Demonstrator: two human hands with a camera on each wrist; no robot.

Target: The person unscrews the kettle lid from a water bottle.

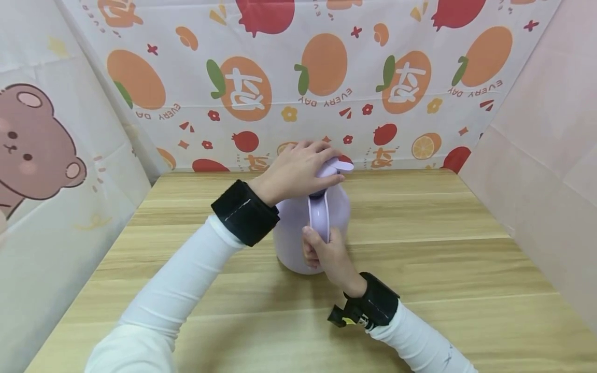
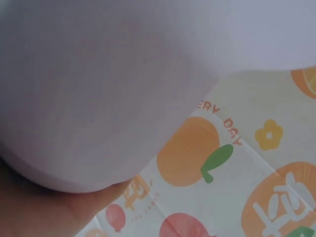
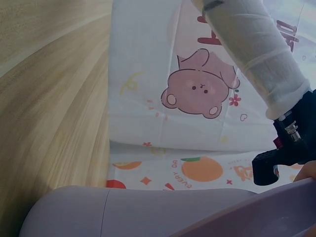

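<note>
A lavender thermos jug [image 1: 291,235] stands upright on the wooden table, its handle [image 1: 319,215] toward me. Over its top lies my left hand [image 1: 300,171], which holds the lid [image 1: 328,168] with the thumb on the near side and the fingers across the far side. The spout-like tip of the lid pokes out to the right. Low on the handle, my right hand [image 1: 328,256] grips with its thumb up along it. In the left wrist view the pale jug top [image 2: 94,98] fills much of the picture. The right wrist view shows the jug's side [image 3: 69,212] from close up.
The wooden table [image 1: 443,248] spreads around the jug. Behind it hangs a fruit-print cloth [image 1: 322,124], with a bear-print cloth [image 1: 93,140] at the left and a pale cloth [image 1: 550,155] at the right. Both wrists wear black bands [image 1: 244,212].
</note>
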